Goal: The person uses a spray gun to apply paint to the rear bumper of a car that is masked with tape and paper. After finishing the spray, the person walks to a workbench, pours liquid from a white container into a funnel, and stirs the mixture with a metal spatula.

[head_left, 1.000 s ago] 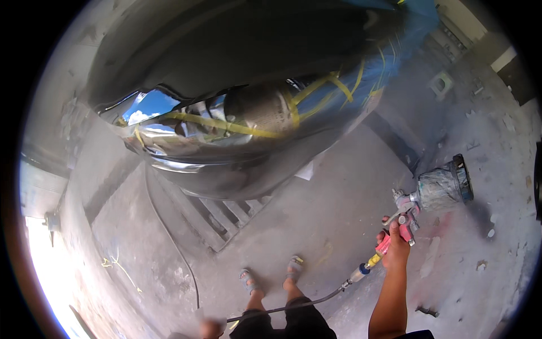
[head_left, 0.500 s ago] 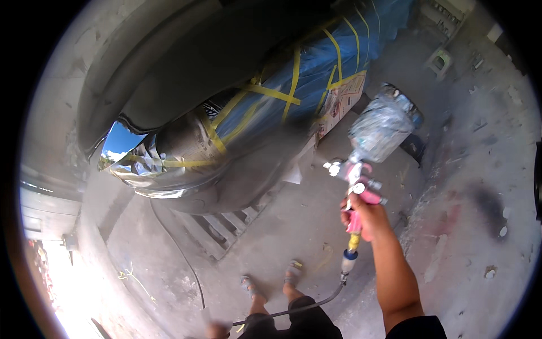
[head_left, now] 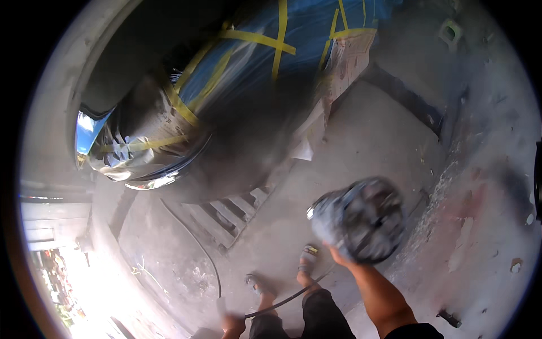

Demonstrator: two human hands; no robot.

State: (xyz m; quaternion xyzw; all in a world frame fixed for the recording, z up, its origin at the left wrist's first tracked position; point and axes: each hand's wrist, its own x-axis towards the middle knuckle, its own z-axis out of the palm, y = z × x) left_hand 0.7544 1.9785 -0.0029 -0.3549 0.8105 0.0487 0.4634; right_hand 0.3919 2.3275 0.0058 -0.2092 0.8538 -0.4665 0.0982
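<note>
My right hand (head_left: pixel 342 256) is closed round a spray gun, whose paint cup (head_left: pixel 361 220) now faces up toward me. The cup looks silvery and paint-smeared, blurred by motion, and it hides the gun's body and most of my fingers. At the lower edge, my left hand (head_left: pixel 232 324) is closed on a dark air hose (head_left: pixel 288 299) that runs toward the gun. A dark car body panel (head_left: pixel 254 130), partly masked, stands ahead. Blue plastic sheeting (head_left: pixel 248 68) with yellow tape (head_left: pixel 257 38) covers the part above it.
A slatted wooden pallet (head_left: pixel 223 217) lies under the car. Printed paper (head_left: pixel 350 56) hangs from the masking's edge. Another stretch of hose (head_left: pixel 197 243) trails over the concrete floor on the left. My sandalled feet (head_left: pixel 307 260) stand near. A small stool (head_left: pixel 450 34) is far right.
My right hand has drawn the spray gun down and nearer, tipping its cup toward me. My left hand has shifted slightly right and up. The view has shifted, so the car appears higher and farther left.
</note>
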